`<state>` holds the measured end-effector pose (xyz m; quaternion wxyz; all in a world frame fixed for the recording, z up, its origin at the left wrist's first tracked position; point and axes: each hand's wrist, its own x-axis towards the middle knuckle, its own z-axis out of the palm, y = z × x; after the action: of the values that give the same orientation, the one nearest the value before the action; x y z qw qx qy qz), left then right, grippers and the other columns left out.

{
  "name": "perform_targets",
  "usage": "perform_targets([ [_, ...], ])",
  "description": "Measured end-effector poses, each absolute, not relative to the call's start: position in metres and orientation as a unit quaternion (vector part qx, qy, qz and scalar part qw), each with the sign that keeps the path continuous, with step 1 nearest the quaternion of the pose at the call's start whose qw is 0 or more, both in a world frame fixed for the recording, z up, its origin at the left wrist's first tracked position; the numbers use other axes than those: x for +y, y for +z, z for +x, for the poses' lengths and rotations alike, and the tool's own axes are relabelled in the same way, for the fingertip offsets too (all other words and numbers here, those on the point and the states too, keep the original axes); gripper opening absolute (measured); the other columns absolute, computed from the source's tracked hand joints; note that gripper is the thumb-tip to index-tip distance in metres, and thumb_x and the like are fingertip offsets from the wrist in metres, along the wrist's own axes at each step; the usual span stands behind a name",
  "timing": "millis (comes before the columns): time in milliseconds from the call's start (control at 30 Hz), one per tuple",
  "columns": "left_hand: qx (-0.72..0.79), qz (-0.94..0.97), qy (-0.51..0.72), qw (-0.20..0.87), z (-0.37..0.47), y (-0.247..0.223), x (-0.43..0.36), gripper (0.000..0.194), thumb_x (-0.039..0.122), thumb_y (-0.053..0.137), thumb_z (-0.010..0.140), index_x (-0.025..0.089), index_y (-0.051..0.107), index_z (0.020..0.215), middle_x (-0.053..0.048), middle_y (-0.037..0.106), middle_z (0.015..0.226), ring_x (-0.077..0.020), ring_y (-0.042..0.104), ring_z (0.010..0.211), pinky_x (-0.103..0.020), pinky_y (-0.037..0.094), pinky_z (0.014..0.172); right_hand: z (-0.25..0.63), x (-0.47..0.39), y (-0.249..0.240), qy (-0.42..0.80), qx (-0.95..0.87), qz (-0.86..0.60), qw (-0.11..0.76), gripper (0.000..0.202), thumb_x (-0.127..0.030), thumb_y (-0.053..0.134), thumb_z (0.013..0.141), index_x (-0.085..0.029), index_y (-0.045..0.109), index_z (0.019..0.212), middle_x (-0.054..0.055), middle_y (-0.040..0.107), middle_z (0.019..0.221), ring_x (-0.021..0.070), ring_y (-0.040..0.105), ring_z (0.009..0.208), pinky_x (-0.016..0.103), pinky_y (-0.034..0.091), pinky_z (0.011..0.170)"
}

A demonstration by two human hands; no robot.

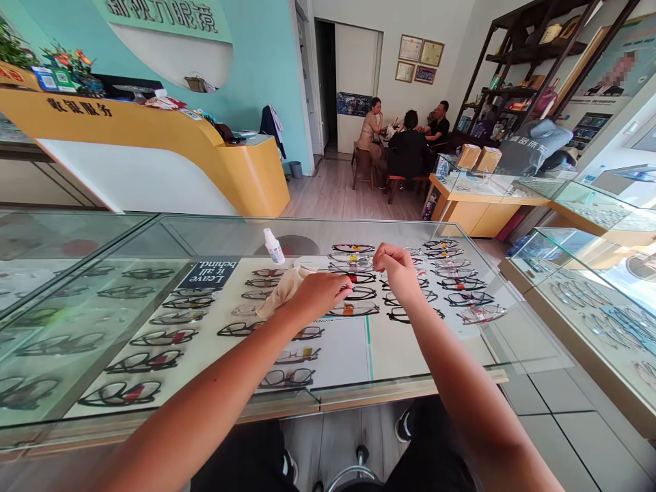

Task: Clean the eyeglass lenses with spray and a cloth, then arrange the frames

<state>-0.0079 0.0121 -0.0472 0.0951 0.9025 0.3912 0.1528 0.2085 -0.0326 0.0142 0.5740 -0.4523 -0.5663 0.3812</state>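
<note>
1) Basically, the cream cloth (281, 294) lies on the glass counter (384, 393), just beside the left hand (324, 294), on the side away from the right hand (395, 265); whether cloth and skin touch cannot be told
2) Past the cloth, farther from the person, the white bottle (274, 247) stands on the glass, apart from both hands and well apart from the right one
3) The left hand is partly closed, its fingers curled toward the right hand; the picture does not show whether anything is pinched in them
4) The right hand, raised a little farther out, has its fingers folded in and its wrist bent; again, whether it grips something cannot be told
5) The left hand and forearm cover part of the cloth, the fingertips of both hands are hard to make out, and the forearms run off the bottom edge
6) The cloth is crumpled into soft folds, with a loose, uneven outline; the bottle is small and slim, its label marked in blue and red, the print too tiny to read
7) Below the glass, eyeglasses (353, 310) lie in rows, several with red or orange tags, some partly hidden by the 2 hands
</note>
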Motion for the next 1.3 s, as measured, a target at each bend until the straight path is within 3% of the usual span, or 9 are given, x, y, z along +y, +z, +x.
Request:
perform_targets([
  [167, 0.375, 0.902, 0.203, 0.064, -0.004, -0.044, 0.013, 0.029, 0.040, 0.053, 0.109, 0.025, 0.078, 0.110, -0.011, 0.081, 0.122, -0.0332, 0.068, 0.120, -0.048, 0.046, 0.101, 0.208, -0.034, 0.018, 0.412, -0.554, -0.447, 0.570, 0.013, -0.027, 0.053, 0.065, -0.025, 0.050, 0.052, 0.001, 0.046, 0.059, 0.0186, 0.041, 0.067, 0.036, 0.034, 0.066],
  [300, 0.352, 0.906, 0.225, 0.064, -0.004, -0.049, 0.019, 0.035, 0.037, 0.047, 0.112, 0.027, 0.080, 0.107, -0.007, 0.079, 0.142, -0.0360, 0.058, 0.142, -0.055, 0.038, 0.111, 0.207, -0.034, 0.017, 0.409, -0.559, -0.446, 0.567, 0.014, -0.027, 0.053, 0.064, -0.025, 0.051, 0.051, 0.002, 0.049, 0.060, 0.0191, 0.042, 0.067, 0.036, 0.036, 0.066],
  [733, 0.360, 0.897, 0.236, 0.104, -0.006, -0.048, 0.021, 0.043, 0.045, 0.044, 0.114, 0.030, 0.084, 0.117, -0.007, 0.082, 0.138, -0.0358, 0.060, 0.141, -0.057, 0.039, 0.115, 0.207, -0.035, 0.018, 0.392, -0.559, -0.448, 0.577, 0.013, -0.026, 0.053, 0.063, -0.026, 0.048, 0.051, 0.002, 0.048, 0.060, 0.0198, 0.043, 0.067, 0.036, 0.037, 0.066],
  [933, 0.365, 0.856, 0.335, 0.150, -0.015, -0.032, 0.015, 0.045, 0.051, 0.045, 0.115, 0.027, 0.082, 0.126, -0.009, 0.080, 0.141, -0.0316, 0.062, 0.138, -0.054, 0.040, 0.120, 0.210, -0.037, 0.020, 0.375, -0.560, -0.439, 0.595, 0.013, -0.027, 0.052, 0.063, -0.026, 0.046, 0.051, 0.002, 0.048, 0.060, 0.0194, 0.042, 0.067, 0.036, 0.037, 0.067],
  [1033, 0.362, 0.818, 0.394, 0.211, -0.019, -0.022, 0.009, 0.045, 0.053, 0.047, 0.114, 0.027, 0.082, 0.126, -0.009, 0.077, 0.143, -0.0291, 0.062, 0.139, -0.051, 0.041, 0.125, 0.208, -0.036, 0.013, 0.381, -0.581, -0.429, 0.578, 0.007, -0.027, 0.051, 0.065, -0.026, 0.058, 0.067, -0.001, 0.052, 0.063, 0.0191, 0.046, 0.067, 0.035, 0.037, 0.067],
  [1100, 0.360, 0.787, 0.426, 0.265, -0.020, -0.017, 0.004, 0.045, 0.055, 0.051, 0.113, 0.026, 0.082, 0.129, -0.010, 0.074, 0.146, -0.0282, 0.060, 0.143, -0.049, 0.040, 0.128, 0.204, -0.035, 0.006, 0.381, -0.594, -0.445, 0.552, 0.020, -0.027, 0.053, 0.067, -0.026, 0.062, 0.085, -0.004, 0.055, 0.067, 0.0183, 0.048, 0.067, 0.034, 0.037, 0.066],
  [1167, 0.355, 0.758, 0.443, 0.320, -0.020, -0.013, -0.002, 0.046, 0.057, 0.054, 0.111, 0.026, 0.081, 0.131, -0.010, 0.071, 0.150, -0.0283, 0.058, 0.149, -0.046, 0.040, 0.131, 0.199, -0.034, -0.001, 0.359, -0.612, -0.475, 0.521, 0.021, -0.029, 0.060, 0.074, -0.026, 0.063, 0.094, -0.005, 0.058, 0.071, 0.0172, 0.050, 0.067, 0.033, 0.037, 0.067],
  [1233, 0.347, 0.742, 0.444, 0.364, -0.019, -0.009, -0.008, 0.047, 0.059, 0.056, 0.109, 0.026, 0.081, 0.132, -0.010, 0.068, 0.154, -0.0291, 0.056, 0.153, -0.045, 0.040, 0.132, 0.194, -0.034, -0.006, 0.332, -0.631, -0.495, 0.496, 0.016, -0.038, 0.068, 0.083, -0.026, 0.064, 0.092, -0.006, 0.057, 0.070, 0.0159, 0.048, 0.065, 0.032, 0.037, 0.066],
  [1300, 0.339, 0.740, 0.437, 0.384, -0.018, -0.007, -0.013, 0.047, 0.060, 0.057, 0.108, 0.027, 0.081, 0.132, -0.009, 0.067, 0.157, -0.0298, 0.054, 0.155, -0.044, 0.040, 0.132, 0.190, -0.035, -0.008, 0.320, -0.644, -0.496, 0.486, 0.024, -0.048, 0.071, 0.089, -0.025, 0.063, 0.087, -0.007, 0.053, 0.066, 0.0147, 0.044, 0.062, 0.032, 0.034, 0.064],
])
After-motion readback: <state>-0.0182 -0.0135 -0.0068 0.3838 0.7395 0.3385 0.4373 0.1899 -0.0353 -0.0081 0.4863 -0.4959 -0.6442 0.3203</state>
